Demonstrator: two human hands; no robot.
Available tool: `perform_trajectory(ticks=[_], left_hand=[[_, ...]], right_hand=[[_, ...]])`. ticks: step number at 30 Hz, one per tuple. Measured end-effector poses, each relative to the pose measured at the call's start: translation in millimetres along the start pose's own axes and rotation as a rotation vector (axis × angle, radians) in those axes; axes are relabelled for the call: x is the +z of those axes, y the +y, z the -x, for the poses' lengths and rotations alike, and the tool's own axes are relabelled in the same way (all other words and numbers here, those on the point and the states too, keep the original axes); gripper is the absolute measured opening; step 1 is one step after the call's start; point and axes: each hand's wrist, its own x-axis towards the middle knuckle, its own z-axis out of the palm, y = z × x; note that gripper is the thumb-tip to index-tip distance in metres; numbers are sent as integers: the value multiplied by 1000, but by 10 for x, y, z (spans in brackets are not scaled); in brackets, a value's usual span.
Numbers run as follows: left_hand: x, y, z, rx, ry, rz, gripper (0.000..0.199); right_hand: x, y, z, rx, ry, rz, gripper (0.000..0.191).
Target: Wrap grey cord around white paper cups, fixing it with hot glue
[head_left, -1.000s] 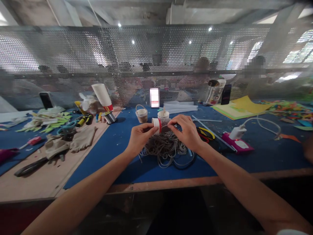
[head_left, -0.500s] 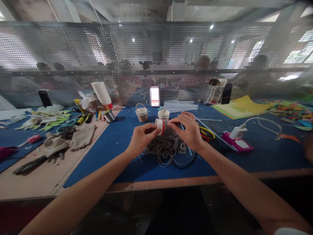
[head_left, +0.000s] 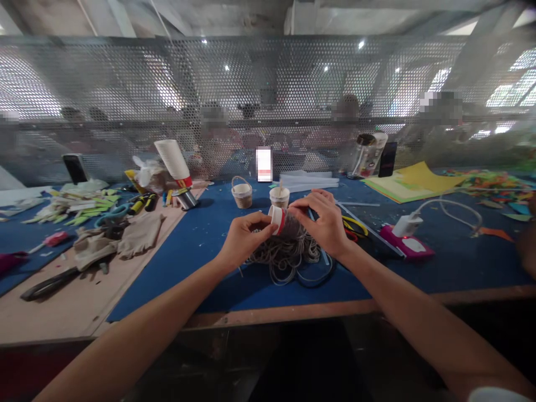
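Note:
A small paper cup [head_left: 276,219] with a white rim and a red band lies tilted in my left hand [head_left: 245,237], its mouth towards the left. The thumb and fingers of that hand are closed on the rim end. Grey cord covers the part of the cup towards my right hand [head_left: 325,220]. My right fingertips are pinched together against this covered part; what is between them is hidden. Under both hands spreads a loose heap of grey cord [head_left: 285,265]. Just behind stand a cord-covered cup with a handle [head_left: 242,196] and a second light cup [head_left: 279,198].
Stacked paper cups [head_left: 171,159] lean on a metal can at the left. Gloves [head_left: 140,234] and pliers [head_left: 52,283] lie nearer. Yellow-handled scissors [head_left: 355,226], a purple power block [head_left: 408,243] and coloured paper [head_left: 412,181] are at the right. A phone [head_left: 264,164] stands behind.
The cup has turned and shifted slightly right, showing more of its grey-covered side. My right fingertips have moved a little right and stay close to it.

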Motion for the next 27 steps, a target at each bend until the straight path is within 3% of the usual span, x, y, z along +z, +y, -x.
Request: perform_trajectory(ticks=[27], left_hand=[[-18,27,5,85,-62,-15,10]], right_hand=[[-1,46,2,79,-43,7,7]])
